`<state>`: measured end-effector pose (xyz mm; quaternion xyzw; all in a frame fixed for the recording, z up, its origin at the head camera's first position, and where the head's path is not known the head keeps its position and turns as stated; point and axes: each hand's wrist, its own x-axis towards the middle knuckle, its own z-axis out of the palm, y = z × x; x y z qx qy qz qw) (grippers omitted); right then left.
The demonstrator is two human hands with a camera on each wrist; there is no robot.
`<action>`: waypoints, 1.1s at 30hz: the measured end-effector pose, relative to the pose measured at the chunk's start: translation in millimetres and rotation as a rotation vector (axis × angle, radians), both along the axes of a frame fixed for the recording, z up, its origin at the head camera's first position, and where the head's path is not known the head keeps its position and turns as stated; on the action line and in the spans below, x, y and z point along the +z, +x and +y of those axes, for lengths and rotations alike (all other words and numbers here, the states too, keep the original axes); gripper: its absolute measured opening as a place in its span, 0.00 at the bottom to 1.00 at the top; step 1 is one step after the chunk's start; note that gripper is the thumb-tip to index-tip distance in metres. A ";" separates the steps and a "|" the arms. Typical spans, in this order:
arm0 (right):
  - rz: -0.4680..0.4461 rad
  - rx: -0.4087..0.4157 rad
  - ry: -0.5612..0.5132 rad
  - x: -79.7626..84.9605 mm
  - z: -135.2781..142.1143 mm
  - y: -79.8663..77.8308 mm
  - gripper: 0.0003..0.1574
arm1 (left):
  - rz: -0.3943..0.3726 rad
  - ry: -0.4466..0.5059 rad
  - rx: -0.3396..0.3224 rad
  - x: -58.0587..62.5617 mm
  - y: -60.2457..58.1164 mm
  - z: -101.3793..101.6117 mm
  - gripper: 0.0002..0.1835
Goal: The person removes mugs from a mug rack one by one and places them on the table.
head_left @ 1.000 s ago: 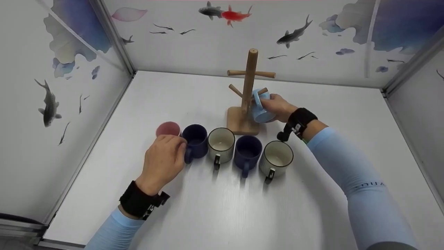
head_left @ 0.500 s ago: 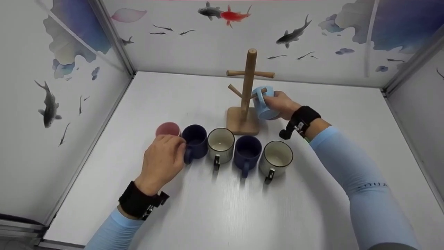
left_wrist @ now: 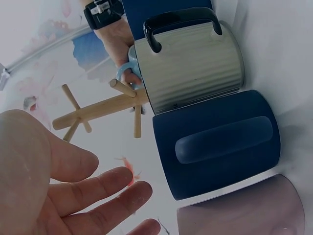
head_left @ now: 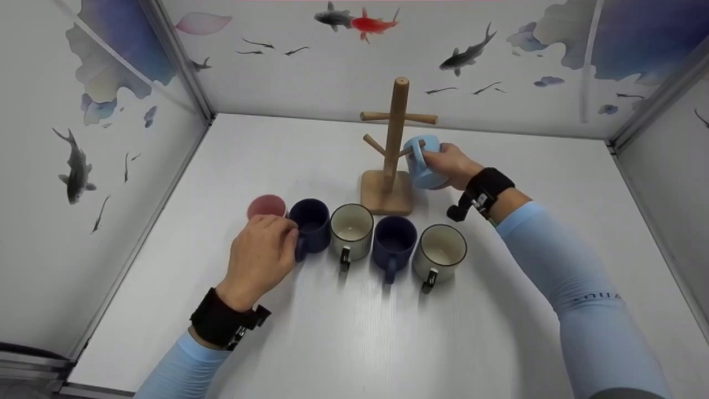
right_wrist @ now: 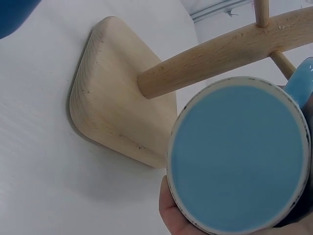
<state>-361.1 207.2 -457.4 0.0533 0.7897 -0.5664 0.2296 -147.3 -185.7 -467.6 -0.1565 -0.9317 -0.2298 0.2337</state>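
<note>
My right hand (head_left: 455,166) grips a light blue mug (head_left: 430,176) by its body, tilted, beside a wooden mug tree (head_left: 396,124). The mug's handle (right_wrist: 301,81) lies at a lower peg (head_left: 411,148); whether the peg passes through its loop I cannot tell. The right wrist view shows the mug's round base, hiding most of the fingers. My left hand (head_left: 257,260) hovers near a pink mug (head_left: 267,205) and a navy mug (head_left: 317,227), partly covering the pink one. Its fingers (left_wrist: 105,188) are loosely extended and hold nothing in the left wrist view.
Right of those two, along the row, stand a cream mug with black rim (head_left: 354,230), another navy mug (head_left: 394,241) and another cream mug (head_left: 441,252), handles toward me. The tree's square base (head_left: 376,191) stands behind them. Printed panels enclose the white table (head_left: 332,332).
My right hand has shifted slightly right and away from me with the light blue mug, which has moved out along the peg from the post. My left hand has stayed in place.
</note>
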 end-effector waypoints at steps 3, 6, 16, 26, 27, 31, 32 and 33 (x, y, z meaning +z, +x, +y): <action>0.001 -0.009 0.003 0.0 1.4 0.0 0.58 | 0.002 0.001 -0.001 -0.3 0.6 -0.5 0.07; 0.001 -0.021 -0.004 0.2 4.1 0.2 0.56 | 0.011 -0.002 -0.009 -1.0 0.7 -0.6 0.07; 0.003 -0.048 0.008 4.8 9.7 0.3 0.58 | 0.024 -0.010 -0.030 -0.6 -0.1 0.6 0.08; 0.005 -0.095 -0.008 9.1 23.6 3.1 0.62 | -0.001 -0.035 -0.076 5.6 -4.8 8.5 0.09; 0.007 -0.097 -0.009 9.5 24.5 3.6 0.63 | -0.001 -0.038 -0.082 6.7 -5.3 9.6 0.10; 0.017 -0.091 0.007 11.1 27.3 6.3 0.62 | 0.014 -0.047 -0.101 9.5 -7.6 13.2 0.10; 0.019 -0.086 0.016 11.3 27.9 6.9 0.61 | 0.020 -0.049 -0.105 10.1 -7.9 14.1 0.10; 0.020 -0.085 0.026 11.6 28.4 7.8 0.60 | 0.025 -0.049 -0.109 10.5 -8.2 14.9 0.10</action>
